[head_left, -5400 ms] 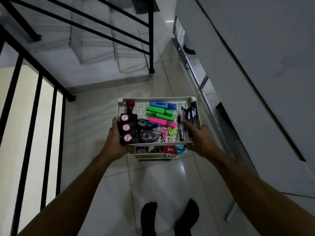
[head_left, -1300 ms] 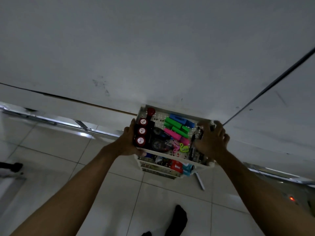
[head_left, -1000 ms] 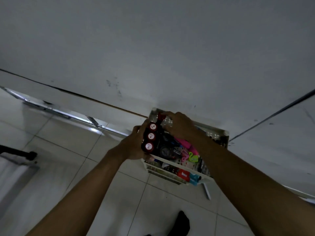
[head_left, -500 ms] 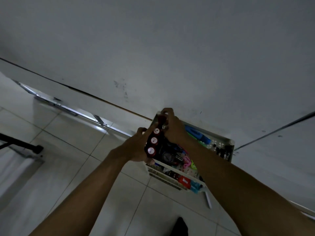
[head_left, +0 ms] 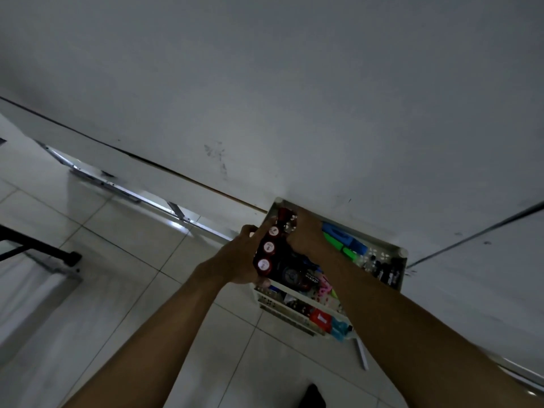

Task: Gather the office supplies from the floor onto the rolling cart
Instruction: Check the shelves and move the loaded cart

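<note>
The white rolling cart (head_left: 401, 252) stands against a pale wall. Its top tray holds three red round stamps (head_left: 268, 247) along the left side, black tape dispensers (head_left: 294, 273), blue and green highlighters (head_left: 343, 242) and dark pens (head_left: 382, 269). My left hand (head_left: 238, 257) grips the tray's left edge beside the stamps. My right hand (head_left: 306, 234) reaches across the tray to its far left corner, fingers closed at a red knobbed stamp (head_left: 282, 214). The lower tier (head_left: 288, 315) shows red and blue items; the rest of it is hidden.
A metal rail (head_left: 153, 201) runs along the wall's foot above the tiled floor. A black railing foot (head_left: 70, 257) stands at the left. A thin white strip (head_left: 361, 354) lies on the floor by the cart. My black-socked foot (head_left: 316, 396) is at the bottom.
My right hand left the tray's right edge and crossed to the far left corner, closing at the red knobbed stamp. My left hand stays on the left edge.
</note>
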